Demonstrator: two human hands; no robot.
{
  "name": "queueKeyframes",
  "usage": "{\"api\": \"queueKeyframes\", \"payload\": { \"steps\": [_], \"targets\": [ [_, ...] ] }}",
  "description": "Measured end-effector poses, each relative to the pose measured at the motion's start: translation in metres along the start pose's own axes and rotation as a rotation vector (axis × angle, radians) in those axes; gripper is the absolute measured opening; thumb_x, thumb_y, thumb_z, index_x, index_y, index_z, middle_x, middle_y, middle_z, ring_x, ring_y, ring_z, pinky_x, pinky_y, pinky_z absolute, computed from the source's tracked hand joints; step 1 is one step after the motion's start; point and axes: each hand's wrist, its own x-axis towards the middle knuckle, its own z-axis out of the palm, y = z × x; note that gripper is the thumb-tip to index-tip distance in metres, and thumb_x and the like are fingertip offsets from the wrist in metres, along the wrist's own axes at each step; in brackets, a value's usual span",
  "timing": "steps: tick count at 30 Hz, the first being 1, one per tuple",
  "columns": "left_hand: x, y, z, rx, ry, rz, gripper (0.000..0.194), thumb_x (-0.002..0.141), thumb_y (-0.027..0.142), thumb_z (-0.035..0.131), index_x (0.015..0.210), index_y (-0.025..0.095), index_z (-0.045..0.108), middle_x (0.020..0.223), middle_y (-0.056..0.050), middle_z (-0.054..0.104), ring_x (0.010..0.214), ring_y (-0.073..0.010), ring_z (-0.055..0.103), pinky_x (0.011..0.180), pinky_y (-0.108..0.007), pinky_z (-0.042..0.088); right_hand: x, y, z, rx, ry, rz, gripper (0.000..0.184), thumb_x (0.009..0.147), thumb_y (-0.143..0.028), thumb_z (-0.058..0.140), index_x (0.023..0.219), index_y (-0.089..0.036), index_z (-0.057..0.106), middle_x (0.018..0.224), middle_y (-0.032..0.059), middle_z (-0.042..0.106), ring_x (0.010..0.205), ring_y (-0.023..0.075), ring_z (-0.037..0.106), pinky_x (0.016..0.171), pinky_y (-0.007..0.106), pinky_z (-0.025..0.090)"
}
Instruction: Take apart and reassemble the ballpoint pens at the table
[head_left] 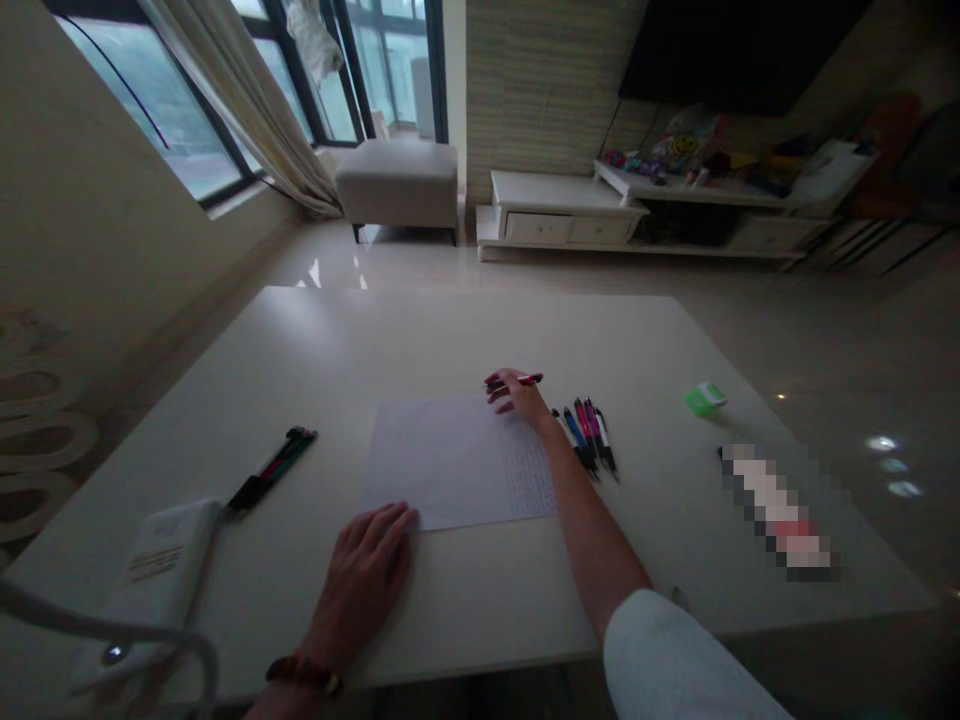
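A white sheet of paper (435, 460) lies on the white table (465, 335), with rows of small handwriting down its right side. My left hand (369, 568) rests flat across the sheet's near left corner, fingers stretched out and holding nothing. At the far right corner, my right hand (519, 395) has a red and black pen (533, 379) between its fingers; the pen lies nearly level. Whether its tip touches the paper cannot be made out. Just right of my right forearm, several pens (589, 436) in blue, pink, purple and white lie side by side.
To the left are a bundle of dark pens (274, 468) and a white box-like object (161, 560), with a grey curved bar in front. A green and white small item (705, 399) and a blurred-out object (780, 510) lie on the right. A bench (397, 180) stands beyond the table.
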Motion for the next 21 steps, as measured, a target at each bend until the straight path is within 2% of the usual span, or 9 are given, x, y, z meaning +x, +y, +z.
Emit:
{"api": "queueKeyframes", "payload": {
  "steps": [4,7,11,21],
  "targets": [
    [-0.001,-0.001,0.001,0.0,-0.004,0.003,0.034,0.083,0.023,0.046,0.116,0.024,0.053,0.114,-0.006,0.058,0.106,-0.0206,0.051,0.091,-0.04,0.041,0.0,0.016,0.002,-0.115,0.17,-0.146,0.02,0.075,-0.034,0.047,0.068,-0.018,0.057,0.044,-0.0046,0.048,0.037,0.0081,0.042,0.037,0.018,0.032],
    [-0.001,-0.001,0.002,0.002,-0.012,-0.011,0.034,0.082,0.023,0.046,0.116,0.024,0.053,0.115,-0.006,0.058,0.106,-0.0207,0.05,0.091,-0.04,0.041,0.002,0.027,0.002,-0.194,0.26,-0.187,0.015,0.07,-0.021,0.042,0.067,-0.019,0.057,0.043,-0.0049,0.046,0.039,0.0094,0.043,0.039,0.02,0.031],
    [-0.001,0.0,0.001,0.003,-0.016,-0.015,0.034,0.083,0.024,0.047,0.116,0.025,0.053,0.115,-0.006,0.058,0.106,-0.0209,0.051,0.091,-0.04,0.041,0.005,0.034,0.002,-0.335,0.294,-0.207,0.02,0.063,-0.016,0.04,0.045,-0.019,0.048,0.043,-0.0018,0.046,0.045,0.0105,0.044,0.043,0.021,0.031],
    [0.002,0.002,-0.002,0.0,-0.006,-0.004,0.032,0.083,0.023,0.046,0.114,0.024,0.053,0.115,-0.006,0.058,0.105,-0.0207,0.05,0.091,-0.04,0.04,0.007,0.04,0.002,-0.469,0.317,-0.219,0.021,0.066,-0.017,0.038,0.046,-0.02,0.044,0.045,-0.0019,0.044,0.047,0.0107,0.042,0.046,0.022,0.031]
  ]
}}
